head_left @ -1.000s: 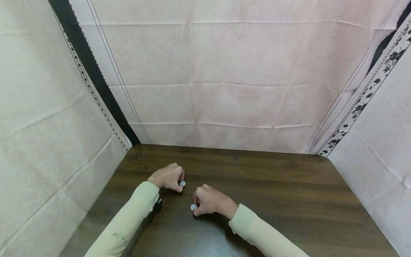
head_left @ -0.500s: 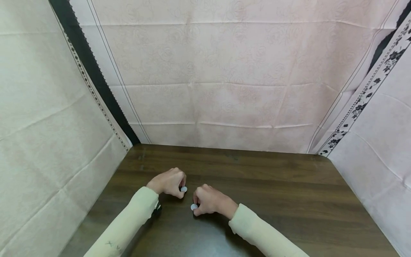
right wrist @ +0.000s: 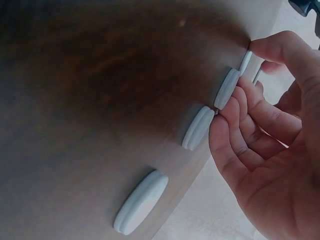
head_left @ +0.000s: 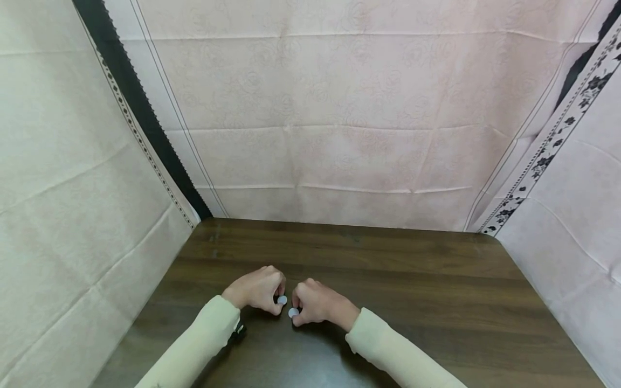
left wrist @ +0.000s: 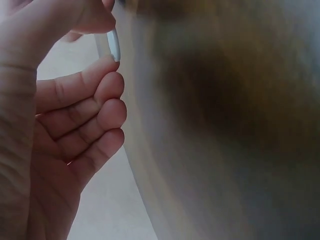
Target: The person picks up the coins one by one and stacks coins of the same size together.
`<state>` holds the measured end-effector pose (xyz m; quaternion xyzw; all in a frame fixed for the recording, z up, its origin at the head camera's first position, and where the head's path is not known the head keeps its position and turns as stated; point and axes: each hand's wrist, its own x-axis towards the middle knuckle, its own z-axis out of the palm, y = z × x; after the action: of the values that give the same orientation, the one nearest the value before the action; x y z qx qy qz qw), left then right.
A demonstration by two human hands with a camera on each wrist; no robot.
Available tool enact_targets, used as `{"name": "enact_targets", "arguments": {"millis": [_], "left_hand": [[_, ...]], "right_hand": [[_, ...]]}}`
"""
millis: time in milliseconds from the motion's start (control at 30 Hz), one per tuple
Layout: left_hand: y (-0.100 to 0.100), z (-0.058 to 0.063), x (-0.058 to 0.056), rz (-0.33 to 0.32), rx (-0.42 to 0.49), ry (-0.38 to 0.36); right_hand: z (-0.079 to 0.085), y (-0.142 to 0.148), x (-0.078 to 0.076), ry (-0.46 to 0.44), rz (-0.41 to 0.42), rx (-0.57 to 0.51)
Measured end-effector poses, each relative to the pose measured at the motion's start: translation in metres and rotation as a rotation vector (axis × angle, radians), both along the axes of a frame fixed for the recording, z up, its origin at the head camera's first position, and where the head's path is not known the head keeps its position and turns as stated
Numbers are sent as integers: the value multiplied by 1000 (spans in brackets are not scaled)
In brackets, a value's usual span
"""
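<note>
Over the brown table, my left hand (head_left: 257,291) pinches a small round white disc (head_left: 282,299) between thumb and index finger. The left wrist view shows this disc (left wrist: 114,46) edge-on, with the other fingers curled below it. Close to its right, my right hand (head_left: 317,303) holds a second white disc (head_left: 293,312) in a thumb-and-finger pinch at the tabletop. In the right wrist view that disc (right wrist: 245,63) is partly hidden by the fingers. Several thicker white discs (right wrist: 198,128) lie in a line beside the curled fingers; the head view hides them behind the right hand.
The dark wooden table (head_left: 412,280) stretches out on all sides of the hands. Pale patterned cloth (head_left: 339,118) hangs behind its far edge, with more cloth at the left and right. A black device (head_left: 237,330) sits under the left wrist.
My left hand has come toward me and slightly to the right with its disc, closing the gap to the right hand. The right hand and its disc have stayed in place.
</note>
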<state>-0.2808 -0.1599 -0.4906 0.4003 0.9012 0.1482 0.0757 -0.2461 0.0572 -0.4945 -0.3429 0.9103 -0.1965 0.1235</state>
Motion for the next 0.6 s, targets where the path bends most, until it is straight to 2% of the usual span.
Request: {"name": "enact_targets", "arguments": {"millis": [167, 367, 600], "left_hand": [[3, 0, 7, -1, 20, -28], [7, -1, 15, -12, 33, -9], [12, -2, 23, -15, 36, -25]], "right_hand": [[0, 0, 0, 7, -5, 9], [0, 0, 0, 6, -6, 10], [-1, -1, 1, -10, -1, 10]]}}
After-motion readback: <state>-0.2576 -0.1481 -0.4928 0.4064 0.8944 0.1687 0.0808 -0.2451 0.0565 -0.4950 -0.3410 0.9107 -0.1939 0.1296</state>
